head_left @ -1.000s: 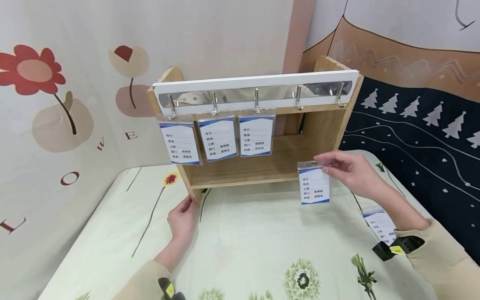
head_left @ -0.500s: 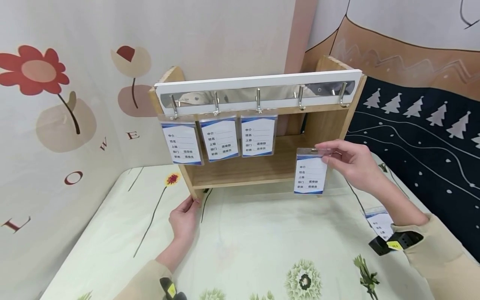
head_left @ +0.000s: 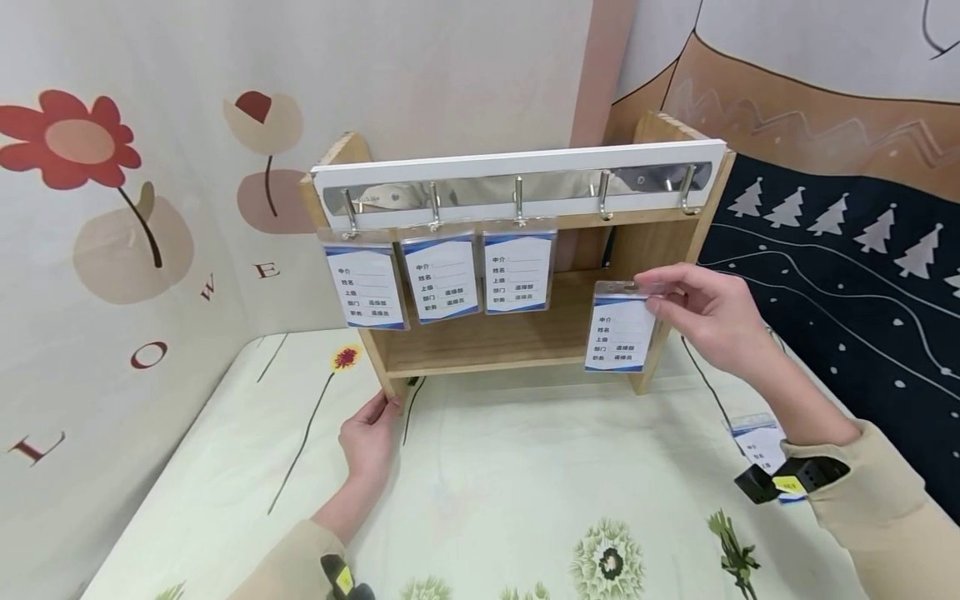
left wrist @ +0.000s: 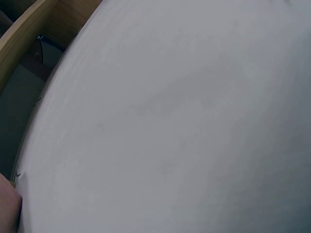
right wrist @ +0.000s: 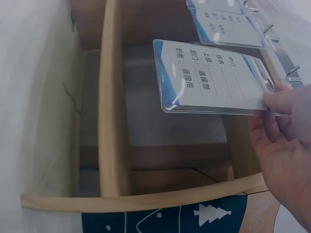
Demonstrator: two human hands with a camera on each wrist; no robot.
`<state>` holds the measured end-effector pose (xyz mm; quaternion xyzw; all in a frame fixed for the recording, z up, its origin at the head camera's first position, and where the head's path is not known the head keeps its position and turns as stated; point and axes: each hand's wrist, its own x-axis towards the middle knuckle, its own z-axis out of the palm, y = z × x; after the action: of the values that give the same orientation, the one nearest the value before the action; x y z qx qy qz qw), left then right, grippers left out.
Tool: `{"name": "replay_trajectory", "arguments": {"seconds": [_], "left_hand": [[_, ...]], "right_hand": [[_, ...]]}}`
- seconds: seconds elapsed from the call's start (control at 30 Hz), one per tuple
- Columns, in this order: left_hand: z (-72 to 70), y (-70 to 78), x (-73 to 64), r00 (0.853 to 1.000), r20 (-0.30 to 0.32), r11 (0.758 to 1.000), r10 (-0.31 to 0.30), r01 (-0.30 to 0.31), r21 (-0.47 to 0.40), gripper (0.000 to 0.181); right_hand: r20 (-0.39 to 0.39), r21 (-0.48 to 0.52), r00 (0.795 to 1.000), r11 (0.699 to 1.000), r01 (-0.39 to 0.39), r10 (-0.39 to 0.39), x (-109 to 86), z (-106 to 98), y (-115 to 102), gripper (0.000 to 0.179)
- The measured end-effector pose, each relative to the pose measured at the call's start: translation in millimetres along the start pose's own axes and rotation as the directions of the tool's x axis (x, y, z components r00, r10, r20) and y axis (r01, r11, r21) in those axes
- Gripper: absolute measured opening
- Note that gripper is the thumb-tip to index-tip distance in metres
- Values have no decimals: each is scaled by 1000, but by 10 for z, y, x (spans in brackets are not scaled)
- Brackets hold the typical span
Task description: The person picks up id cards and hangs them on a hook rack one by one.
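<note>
My right hand (head_left: 701,312) pinches a clear-sleeved badge (head_left: 618,333) by its top right corner. The badge hangs upright in front of the shelf's right part, below the fourth hook (head_left: 603,196). In the right wrist view the thumb lies on the sleeve near its slot, and the badge (right wrist: 214,80) shows its printed face. My left hand (head_left: 369,437) grips the foot of the wooden shelf (head_left: 487,354) at its front left corner. Three like badges hang from the left hooks, among them the third badge (head_left: 517,271). Only a bit of the left hand (left wrist: 8,208) enters the left wrist view.
The white hook rail (head_left: 517,158) runs along the shelf's top front; its fifth hook (head_left: 687,192) on the right holds no badge. Another badge (head_left: 759,442) lies on the flower-printed tablecloth (head_left: 487,467), partly behind the right wrist. Printed curtains stand behind.
My right hand has raised the badge from lower in front of the shelf toward the hook rail. The left hand keeps its grip on the shelf foot.
</note>
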<state>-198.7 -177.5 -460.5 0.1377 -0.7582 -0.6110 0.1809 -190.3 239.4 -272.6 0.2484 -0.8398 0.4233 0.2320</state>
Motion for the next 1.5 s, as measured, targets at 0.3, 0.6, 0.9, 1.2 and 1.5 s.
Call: {"name": "replay_trajectory", "arguments": {"seconds": [0.3, 0.6, 0.9, 1.2, 1.5], "left_hand": [[-9, 5, -3, 1000, -1, 1000, -3, 3, 7, 35], [2, -6, 0, 1000, -5, 1000, -7, 7, -6, 35], [13, -10, -20, 999, -31, 1000, 8, -8, -17, 33], [28, -15, -14, 999, -35, 999, 0, -2, -42, 33], [18, -34, 6, 1000, -27, 1000, 10, -10, -15, 35]], "right_hand": [[-41, 50, 998, 998, 41, -39, 82, -17, -85, 33], [-83, 53, 991, 992, 112, -107, 152, -20, -185, 31], [-156, 99, 972, 976, 193, -176, 247, 2, -301, 31], [-209, 167, 960, 960, 223, -187, 331, 76, -350, 31], [-247, 166, 954, 963, 214, -170, 390, 122, -406, 30]]}}
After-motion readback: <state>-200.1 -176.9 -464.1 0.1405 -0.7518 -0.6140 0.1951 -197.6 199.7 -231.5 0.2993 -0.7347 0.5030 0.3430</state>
